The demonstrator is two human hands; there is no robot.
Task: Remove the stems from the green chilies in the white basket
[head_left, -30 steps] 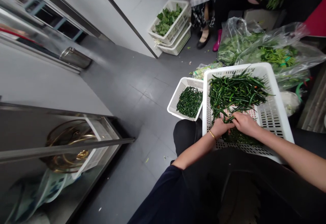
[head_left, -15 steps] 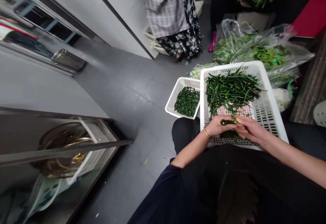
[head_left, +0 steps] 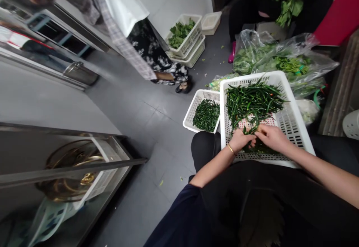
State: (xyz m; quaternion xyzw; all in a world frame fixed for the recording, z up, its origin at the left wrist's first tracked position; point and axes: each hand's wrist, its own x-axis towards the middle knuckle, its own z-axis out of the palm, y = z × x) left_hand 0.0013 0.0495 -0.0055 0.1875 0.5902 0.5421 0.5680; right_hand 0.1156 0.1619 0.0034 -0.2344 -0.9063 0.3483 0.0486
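Note:
A large white basket (head_left: 294,116) rests on my lap, heaped with long green chilies (head_left: 252,101). My left hand (head_left: 240,141), with a gold bangle at the wrist, is closed on a green chili (head_left: 250,130) at the near side of the pile. My right hand (head_left: 271,137) meets it from the right, fingers pinched on the same chili. A smaller white basket (head_left: 193,108) on the floor to the left holds more green chilies (head_left: 206,114).
A person in a patterned skirt (head_left: 157,60) walks across the grey floor. Another person at the back right holds leafy greens (head_left: 288,5). Plastic bags of greens (head_left: 280,61) lie behind my basket. Stacked baskets of leaves (head_left: 185,33) stand by the wall. A steel counter (head_left: 42,93) runs along the left.
The person in the patterned skirt has walked left across the floor, uncovering the stacked leaf baskets. My hands stay together on a chili at the pile's near edge.

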